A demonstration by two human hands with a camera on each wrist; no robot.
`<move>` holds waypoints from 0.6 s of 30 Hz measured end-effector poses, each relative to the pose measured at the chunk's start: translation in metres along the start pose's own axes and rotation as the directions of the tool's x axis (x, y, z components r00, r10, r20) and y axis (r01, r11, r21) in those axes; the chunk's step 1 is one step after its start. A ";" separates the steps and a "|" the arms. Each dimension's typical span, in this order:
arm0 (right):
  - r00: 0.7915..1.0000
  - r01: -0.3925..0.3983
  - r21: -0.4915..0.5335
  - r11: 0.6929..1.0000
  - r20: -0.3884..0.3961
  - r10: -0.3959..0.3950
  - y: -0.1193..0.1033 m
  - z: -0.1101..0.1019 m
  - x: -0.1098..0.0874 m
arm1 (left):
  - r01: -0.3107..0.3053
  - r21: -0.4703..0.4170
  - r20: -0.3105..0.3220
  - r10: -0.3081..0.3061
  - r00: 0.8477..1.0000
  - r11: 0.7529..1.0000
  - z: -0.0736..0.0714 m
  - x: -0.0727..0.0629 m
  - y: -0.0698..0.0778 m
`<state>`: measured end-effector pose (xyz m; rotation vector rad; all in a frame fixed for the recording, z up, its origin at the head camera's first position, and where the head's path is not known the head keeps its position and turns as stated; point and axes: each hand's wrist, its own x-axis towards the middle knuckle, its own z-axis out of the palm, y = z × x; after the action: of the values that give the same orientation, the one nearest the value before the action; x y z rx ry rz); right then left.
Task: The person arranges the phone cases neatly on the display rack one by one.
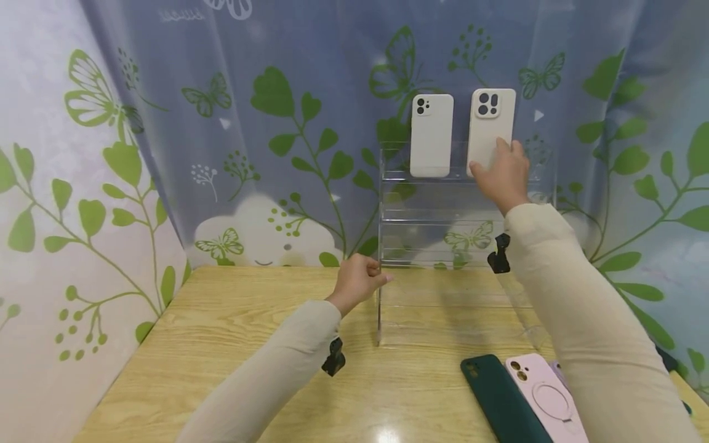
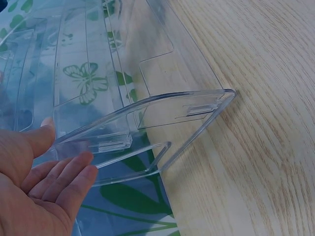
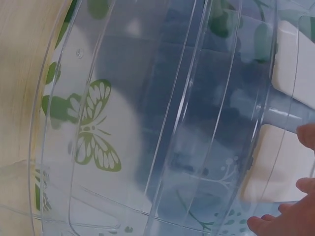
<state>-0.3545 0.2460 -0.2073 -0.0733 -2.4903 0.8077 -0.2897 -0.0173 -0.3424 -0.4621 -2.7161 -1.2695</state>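
A clear tiered display rack (image 1: pixel 380 301) stands on the table. My left hand (image 1: pixel 353 284) is at its left side panel, thumb and fingers on either side of the panel's edge (image 2: pixel 162 95). On the top tier a white phone case (image 1: pixel 432 138) stands upright, leaning back. To its right, a larger off-white phone case (image 1: pixel 480 132) stands on the same tier. My right hand (image 1: pixel 505 175) holds this one low down, thumb at its left edge and fingers over its face and right side. In the right wrist view, part of that case (image 3: pixel 275 169) and the hand are cut off.
A dark green phone case (image 1: pixel 498 394) and a pink one with a ring (image 1: pixel 526 372) lie on the wooden table (image 1: pixel 266 307) before the rack. A purple edge beside them is mostly hidden by my right sleeve. A patterned curtain (image 1: pixel 332 37) hangs behind.
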 end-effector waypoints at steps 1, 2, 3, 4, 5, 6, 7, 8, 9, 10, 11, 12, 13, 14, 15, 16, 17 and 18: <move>1.000 -0.001 0.003 1.000 0.005 0.001 0.000 -0.001 -0.001 | -0.001 0.003 -0.005 0.001 1.000 1.000 0.000 0.000 0.000; 1.000 -0.004 0.004 1.000 0.011 0.004 0.000 -0.003 -0.002 | -0.001 0.004 -0.004 0.001 1.000 1.000 0.000 0.000 0.000; 1.000 -0.004 0.003 1.000 0.017 0.004 -0.001 -0.005 -0.003 | -0.002 0.008 -0.006 0.002 1.000 1.000 0.000 -0.001 0.001; 1.000 -0.008 0.002 1.000 0.027 0.008 -0.001 -0.006 -0.005 | -0.002 0.015 -0.016 0.002 1.000 1.000 0.000 -0.001 0.001; 0.999 -0.015 0.002 1.000 0.040 0.015 -0.001 -0.007 -0.006 | -0.002 0.011 -0.012 0.002 1.000 1.000 0.000 -0.001 0.001; 0.998 -0.021 -0.002 1.000 0.055 0.021 -0.002 -0.009 -0.008 | -0.002 0.011 -0.013 0.002 1.000 1.000 0.001 -0.001 0.001; 0.997 -0.025 -0.003 1.000 0.069 0.025 -0.002 -0.010 -0.009 | -0.002 0.007 -0.005 0.002 1.000 1.000 0.000 -0.001 0.001; 0.996 -0.032 -0.001 0.999 0.088 0.032 -0.002 -0.012 -0.011 | -0.002 0.006 -0.007 0.002 1.000 1.000 0.000 -0.001 0.001; 0.993 -0.041 0.002 0.999 0.109 0.040 -0.002 -0.014 -0.012 | -0.001 0.005 -0.012 0.001 1.000 1.000 0.000 -0.001 0.002; 0.990 -0.050 0.006 0.999 0.131 0.048 -0.002 -0.015 -0.014 | -0.001 0.001 -0.013 0.001 1.000 1.000 0.000 -0.001 0.001; 0.988 -0.053 0.011 0.999 0.149 0.050 -0.002 -0.017 -0.015 | 0.001 -0.005 -0.005 -0.001 1.000 1.000 0.000 -0.001 0.001; 0.985 -0.051 0.014 0.999 0.166 0.048 -0.001 -0.018 -0.017 | 0.002 -0.003 -0.007 -0.002 1.000 1.000 0.000 -0.002 0.002; 0.982 -0.048 0.016 0.999 0.182 0.044 -0.001 -0.020 -0.019 | 0.003 -0.006 -0.006 -0.003 1.000 1.000 0.000 -0.001 0.001; 0.980 -0.042 0.015 0.999 0.196 0.038 0.000 -0.021 -0.021 | 0.004 -0.007 -0.008 -0.004 1.000 1.000 0.001 -0.001 0.001; 0.977 -0.039 0.018 0.999 0.209 0.035 0.001 -0.023 -0.024 | 0.007 -0.008 -0.005 -0.007 1.000 1.000 0.001 -0.001 0.001; 0.974 -0.034 0.020 0.999 0.224 0.029 0.002 -0.024 -0.027 | 0.009 -0.010 -0.003 -0.009 1.000 1.000 0.001 -0.001 0.001; 0.971 -0.031 0.025 0.999 0.236 0.024 0.003 -0.025 -0.031 | 0.012 -0.012 -0.003 -0.012 1.000 1.000 0.001 -0.001 0.001; 0.969 -0.026 0.027 0.999 0.248 0.018 0.005 -0.026 -0.035 | 0.014 -0.011 -0.003 -0.014 1.000 1.000 0.001 -0.001 0.001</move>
<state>-0.3120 0.2569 -0.2082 0.0117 -2.7142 0.9119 -0.2888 -0.0161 -0.3424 -0.4430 -2.7157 -1.2875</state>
